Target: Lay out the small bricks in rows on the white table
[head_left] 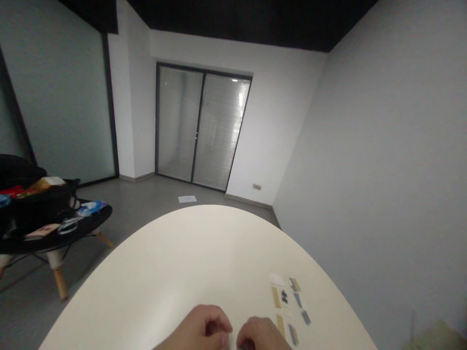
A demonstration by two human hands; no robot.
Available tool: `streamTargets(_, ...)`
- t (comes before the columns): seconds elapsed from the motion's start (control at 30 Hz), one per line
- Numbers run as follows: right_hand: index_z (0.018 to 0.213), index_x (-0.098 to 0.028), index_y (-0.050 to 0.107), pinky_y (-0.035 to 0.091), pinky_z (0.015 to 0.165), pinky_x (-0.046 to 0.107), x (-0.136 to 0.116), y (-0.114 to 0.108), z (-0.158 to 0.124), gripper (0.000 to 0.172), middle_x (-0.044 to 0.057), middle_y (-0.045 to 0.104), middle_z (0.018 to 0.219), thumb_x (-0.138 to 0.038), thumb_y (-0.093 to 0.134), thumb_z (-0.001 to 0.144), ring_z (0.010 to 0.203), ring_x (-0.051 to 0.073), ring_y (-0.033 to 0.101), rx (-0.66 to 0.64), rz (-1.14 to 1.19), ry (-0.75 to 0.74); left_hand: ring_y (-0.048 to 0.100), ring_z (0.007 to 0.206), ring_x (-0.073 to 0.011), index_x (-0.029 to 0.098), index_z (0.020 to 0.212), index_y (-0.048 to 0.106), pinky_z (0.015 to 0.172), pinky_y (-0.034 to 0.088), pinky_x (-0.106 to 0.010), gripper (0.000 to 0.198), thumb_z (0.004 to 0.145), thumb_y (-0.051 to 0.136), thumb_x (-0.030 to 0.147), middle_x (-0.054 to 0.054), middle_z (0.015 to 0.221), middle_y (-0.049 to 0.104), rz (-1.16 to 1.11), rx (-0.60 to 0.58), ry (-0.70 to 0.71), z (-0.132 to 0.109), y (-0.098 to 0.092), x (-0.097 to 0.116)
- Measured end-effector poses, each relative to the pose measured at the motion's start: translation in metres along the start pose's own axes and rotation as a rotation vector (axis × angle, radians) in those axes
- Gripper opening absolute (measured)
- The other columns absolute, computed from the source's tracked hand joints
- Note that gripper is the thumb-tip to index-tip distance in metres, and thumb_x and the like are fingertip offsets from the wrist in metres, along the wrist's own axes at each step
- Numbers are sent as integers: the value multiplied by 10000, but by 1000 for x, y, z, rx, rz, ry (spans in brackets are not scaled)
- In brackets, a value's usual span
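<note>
Left hand [199, 326] and right hand [263, 332] curled just apart, round table [189, 253]
Grip can't be told; small building bricks [276, 297] lie at the right hand's two o'clock.

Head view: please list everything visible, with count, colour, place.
Small pieces: at least eight, tan, grey, black, white, table's right
Table: one, cream, foreground
Chair: one, black, left
Bag: one, black, on chair
Items: several, multicoloured, on chair
Paper: one, white, on floor
Floor: one, grey, below
Glass doors: two, grey, far wall
Frosted glass: two, grey-green, left
Socket: one, pale, far wall
Walls: several, white, around
Ceiling: one, black, top
Blurred thing: one, yellowish, bottom-right
Left hand: one, bottom centre
Right hand: one, beside it
</note>
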State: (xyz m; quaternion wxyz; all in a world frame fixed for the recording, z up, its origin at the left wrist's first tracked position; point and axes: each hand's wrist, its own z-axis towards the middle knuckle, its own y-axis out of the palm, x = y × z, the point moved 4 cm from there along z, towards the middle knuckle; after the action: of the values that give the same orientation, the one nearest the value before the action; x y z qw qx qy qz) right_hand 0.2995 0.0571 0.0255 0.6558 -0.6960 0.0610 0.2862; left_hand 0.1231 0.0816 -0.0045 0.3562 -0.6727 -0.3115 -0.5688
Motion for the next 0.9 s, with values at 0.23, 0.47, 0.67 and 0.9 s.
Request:
streamTargets(0.23, 942, -210, 654, 389, 537, 175, -10, 7, 8, 338, -21, 694, 743, -114, 603, 622, 578, 91, 545, -38, 377, 121, 432, 619, -101, 159, 910, 663, 580, 328, -213, 259, 653, 638, 134, 37, 762, 602, -50, 3, 117, 0, 0, 12)
streamTargets(0.47, 857, -195, 600, 414, 537, 193, -8, 11, 5, 286, 0, 639, 683, -444, 696, 754, 586, 110, 573, 63, 690, 39, 536, 657, -146, 125, 837, 684, 646, 370, -259, 343, 696, 783, 422, -25, 713, 653, -173, 35, 96, 2, -1, 7)
streamTargets(0.67, 845, -190, 664, 436, 535, 191, -7, 9, 6, 288, 22, 664, 701, -474, 640, 800, 581, 112, 582, 121, 564, 11, 468, 576, -114, 121, 766, 659, 583, 306, -247, 605, 574, 825, 670, 0, 612, 595, -291, 47, 83, 6, -1, -1)
streamTargets(0.9, 824, -202, 749, 484, 584, 186, -9, 1, 5, 171, 37, 721, 765, -338, 689, 739, 636, 131, 643, 65, 372, -43, 485, 558, -120, 142, 725, 665, 573, 304, -255, 597, 554, 815, 694, 2, 582, 599, -297, 22, 46, 6, 1, -7)
